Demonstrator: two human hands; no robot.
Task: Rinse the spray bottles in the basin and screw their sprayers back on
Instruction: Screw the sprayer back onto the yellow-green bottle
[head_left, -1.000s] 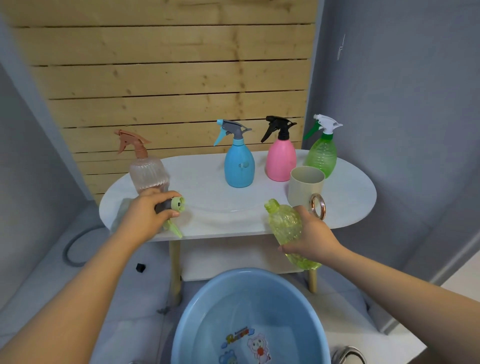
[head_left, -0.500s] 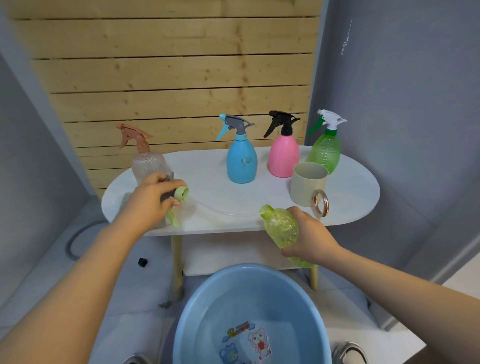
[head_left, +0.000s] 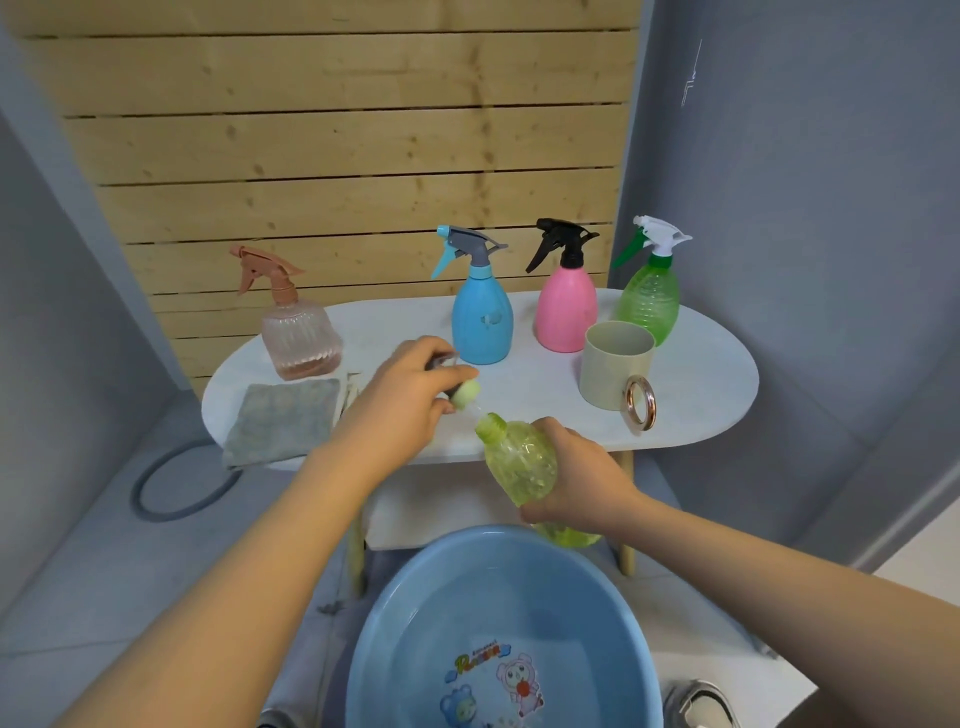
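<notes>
Head view: right hand gripped yellow-green bottle, tilted, neck up-left, above blue basin. Left hand held sprayer in curled fingers, its cap just beside bottle neck, not on. Blue bottle, pink bottle, green bottle, clear bottle stood capped on tabletop.

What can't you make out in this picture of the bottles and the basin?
Head view only:
- Sprayer: mostly covered by the left hand; trigger unseen.
- Yellow-green bottle: middle wrapped by the right hand.
- Basin: near rim cut off by the bottom edge; water level unclear.
- Basin print: too blurred to read.
</notes>
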